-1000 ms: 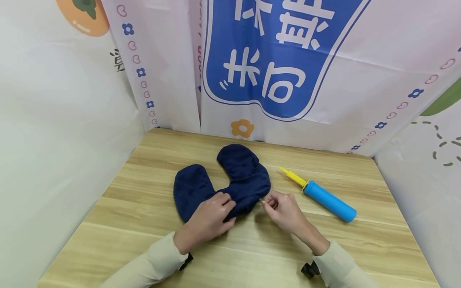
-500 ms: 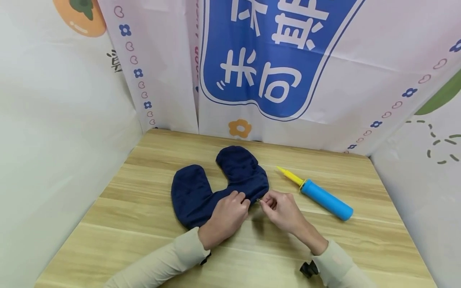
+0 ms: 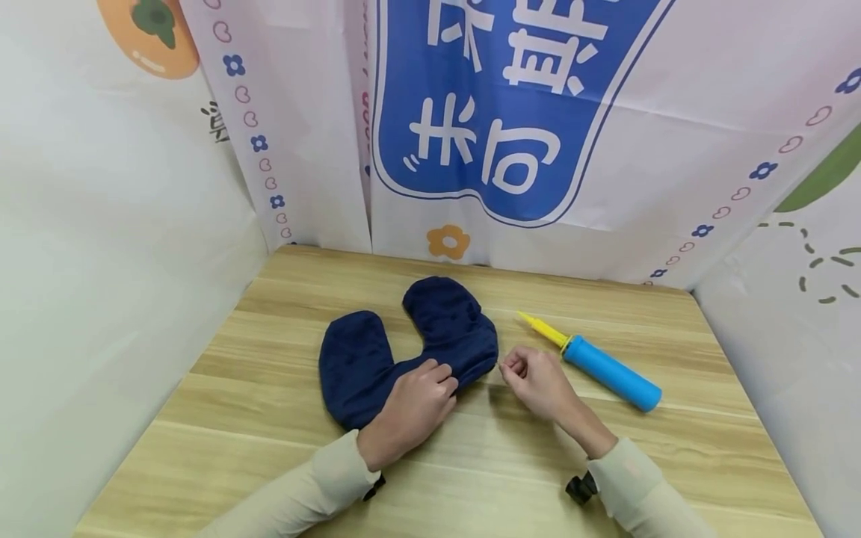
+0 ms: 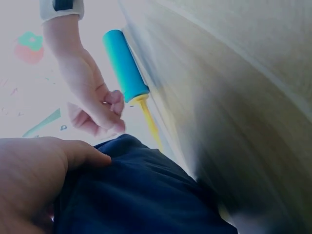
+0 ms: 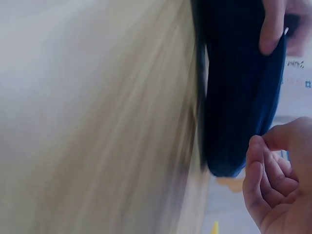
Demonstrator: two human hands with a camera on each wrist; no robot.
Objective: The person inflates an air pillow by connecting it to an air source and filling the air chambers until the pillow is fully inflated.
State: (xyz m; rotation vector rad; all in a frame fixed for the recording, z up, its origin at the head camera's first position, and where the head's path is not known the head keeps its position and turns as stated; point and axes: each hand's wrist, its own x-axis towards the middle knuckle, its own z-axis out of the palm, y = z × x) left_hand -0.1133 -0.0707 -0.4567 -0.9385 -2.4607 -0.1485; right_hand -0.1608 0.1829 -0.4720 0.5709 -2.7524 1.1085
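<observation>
A dark navy, U-shaped neck pillow (image 3: 363, 366) lies rather flat on the table, its two ends pointing away from me. My left hand (image 3: 415, 400) grips the near edge at its middle; in the left wrist view the thumb (image 4: 92, 155) presses on the fabric. At the pillow's right near corner, my right hand (image 3: 541, 381) pinches with thumb and forefinger. What looks like a small zipper pull is between those fingertips, mostly hidden by them. In the right wrist view, the pinching fingers (image 5: 256, 156) meet right at the edge of the cover (image 5: 239, 112).
To the right of the pillow, a blue hand pump (image 3: 612, 373) with a yellow nozzle (image 3: 543, 329) lies on the wood-grain table (image 3: 255, 418). A printed white curtain (image 3: 323, 149) hangs along the table's back edge, and pale sheets stand at both sides.
My right hand has moved a little to the right along the pillow's near edge, still pinching. The left hand has shifted its grip rightward along that edge. The pump has stayed put.
</observation>
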